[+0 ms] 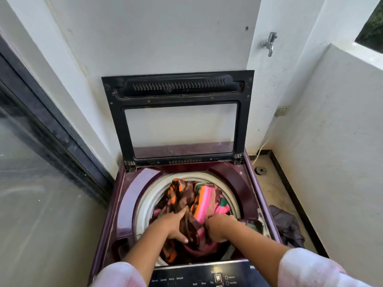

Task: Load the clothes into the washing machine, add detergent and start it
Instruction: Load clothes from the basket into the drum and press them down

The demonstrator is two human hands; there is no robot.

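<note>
A maroon top-loading washing machine [126,195] stands in a corner with its black-framed glass lid [180,117] raised against the wall. Striped clothes [205,197] in orange, brown, pink and green fill the white-rimmed drum [145,204]. My left hand [176,225] grips the brown and orange cloth at the drum's front. My right hand [218,226] is closed on the pink cloth beside it, knuckles up. The dark control panel [199,278] with white labels lies at the near edge, between my forearms. No detergent is in view.
A dark garment [288,226] lies on the floor to the right of the machine. A floor drain [260,170] and a white cable [261,149] are behind it. A tap [270,43] sticks out of the wall. A glass sliding door [31,141] runs along the left.
</note>
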